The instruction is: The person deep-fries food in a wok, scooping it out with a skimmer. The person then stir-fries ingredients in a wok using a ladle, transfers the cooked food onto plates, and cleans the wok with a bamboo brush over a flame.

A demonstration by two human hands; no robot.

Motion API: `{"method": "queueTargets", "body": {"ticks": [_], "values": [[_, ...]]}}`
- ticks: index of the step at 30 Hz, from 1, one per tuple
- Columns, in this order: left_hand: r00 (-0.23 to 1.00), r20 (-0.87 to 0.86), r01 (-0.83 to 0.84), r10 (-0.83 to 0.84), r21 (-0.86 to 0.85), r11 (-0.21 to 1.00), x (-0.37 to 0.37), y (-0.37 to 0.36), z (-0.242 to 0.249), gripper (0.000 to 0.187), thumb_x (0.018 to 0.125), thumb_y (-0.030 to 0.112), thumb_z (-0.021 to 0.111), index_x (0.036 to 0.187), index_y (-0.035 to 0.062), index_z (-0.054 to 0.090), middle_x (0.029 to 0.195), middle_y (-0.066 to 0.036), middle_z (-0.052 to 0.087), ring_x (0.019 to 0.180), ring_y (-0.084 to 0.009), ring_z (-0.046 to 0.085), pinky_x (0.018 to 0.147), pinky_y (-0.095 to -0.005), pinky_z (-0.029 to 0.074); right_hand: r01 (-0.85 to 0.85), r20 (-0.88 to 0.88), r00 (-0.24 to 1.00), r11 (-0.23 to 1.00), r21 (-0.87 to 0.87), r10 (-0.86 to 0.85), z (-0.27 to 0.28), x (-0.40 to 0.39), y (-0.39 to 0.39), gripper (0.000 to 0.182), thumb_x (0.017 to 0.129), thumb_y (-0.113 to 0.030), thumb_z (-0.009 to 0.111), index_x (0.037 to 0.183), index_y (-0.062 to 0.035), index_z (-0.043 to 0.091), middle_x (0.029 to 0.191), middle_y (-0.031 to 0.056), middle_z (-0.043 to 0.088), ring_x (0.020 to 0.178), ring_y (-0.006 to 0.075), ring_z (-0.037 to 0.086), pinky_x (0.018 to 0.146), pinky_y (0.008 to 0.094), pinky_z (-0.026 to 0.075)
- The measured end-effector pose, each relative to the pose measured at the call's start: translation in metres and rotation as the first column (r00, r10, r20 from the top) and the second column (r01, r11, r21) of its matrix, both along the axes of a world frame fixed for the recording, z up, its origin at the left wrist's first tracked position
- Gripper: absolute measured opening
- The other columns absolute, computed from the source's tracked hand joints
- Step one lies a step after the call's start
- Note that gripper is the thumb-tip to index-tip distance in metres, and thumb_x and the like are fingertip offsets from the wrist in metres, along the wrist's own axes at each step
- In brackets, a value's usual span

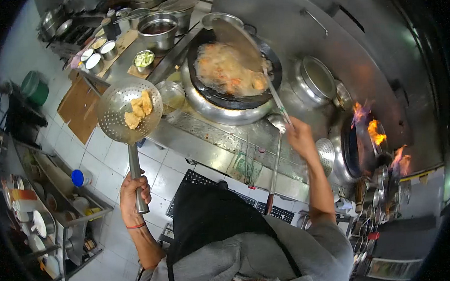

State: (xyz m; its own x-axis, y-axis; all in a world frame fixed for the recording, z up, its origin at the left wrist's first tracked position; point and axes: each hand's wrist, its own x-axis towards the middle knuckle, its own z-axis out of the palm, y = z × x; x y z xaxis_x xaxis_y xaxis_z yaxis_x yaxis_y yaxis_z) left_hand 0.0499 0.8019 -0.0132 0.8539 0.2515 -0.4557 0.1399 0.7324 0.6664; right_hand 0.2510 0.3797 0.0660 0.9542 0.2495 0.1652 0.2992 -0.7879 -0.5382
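Note:
My left hand [135, 191] is wrapped round the metal handle of a large perforated skimmer [114, 103]. Several golden fried pieces [139, 111] lie in its bowl, which is held off to the left of the wok. In my right hand [301, 137] is the long handle of a strainer [238, 43], its dark round head blurred and tilted over the wok. Below that head, orange and golden pieces [222, 73] fry in foaming oil inside the black wok [274, 90].
Flames [376, 131] rise at a second burner on the right. A ladle [274, 173] lies across the steel counter's front edge. Steel pots [158, 35] and a bowl of chopped greens [144, 60] stand left of the wok. A crowded shelf rack [68, 222] stands at lower left.

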Motion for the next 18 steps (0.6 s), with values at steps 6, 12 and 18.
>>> {"method": "queueTargets", "body": {"ticks": [6, 12, 18], "values": [[0.999, -0.031, 0.041, -0.041, -0.018, 0.999, 0.01, -0.004, -0.004, 0.027, 0.079, 0.004, 0.053, 0.104, -0.0005, 0.046, 0.062, -0.005, 0.046, 0.04, -0.011, 0.043, 0.031, -0.0251, 0.039, -0.103, -0.037, 0.994, 0.99, 0.092, 0.106, -0.062, -0.007, -0.016, 0.028, 0.082, -0.002, 0.055, 0.109, -0.0037, 0.062, 0.072, 0.0204, 0.055, 0.062, 0.0242, 0.053, 0.061, 0.0326, 0.044], [0.992, -0.047, 0.117, -0.118, -0.029, 0.993, 0.029, -0.003, -0.022, 0.025, 0.078, 0.003, 0.053, 0.103, 0.0005, 0.047, 0.063, -0.005, 0.046, 0.041, -0.0117, 0.044, 0.033, -0.0254, 0.038, 0.008, -0.004, 1.0, 0.987, 0.158, -0.008, -0.044, -0.001, 0.002, 0.024, 0.084, -0.003, 0.055, 0.107, -0.0025, 0.063, 0.076, 0.0198, 0.058, 0.067, 0.0218, 0.057, 0.065, 0.0335, 0.045], [0.992, -0.034, 0.12, -0.122, -0.064, 0.991, 0.031, -0.011, -0.025, 0.023, 0.079, 0.002, 0.052, 0.101, 0.0014, 0.047, 0.063, -0.004, 0.045, 0.041, -0.0118, 0.044, 0.033, -0.026, 0.038, 0.02, -0.155, 0.988, 0.997, 0.077, -0.008, -0.034, -0.019, -0.024, 0.027, 0.085, -0.003, 0.055, 0.111, -0.0016, 0.062, 0.08, 0.0184, 0.063, 0.073, 0.0129, 0.055, 0.068, 0.0294, 0.045]]}}
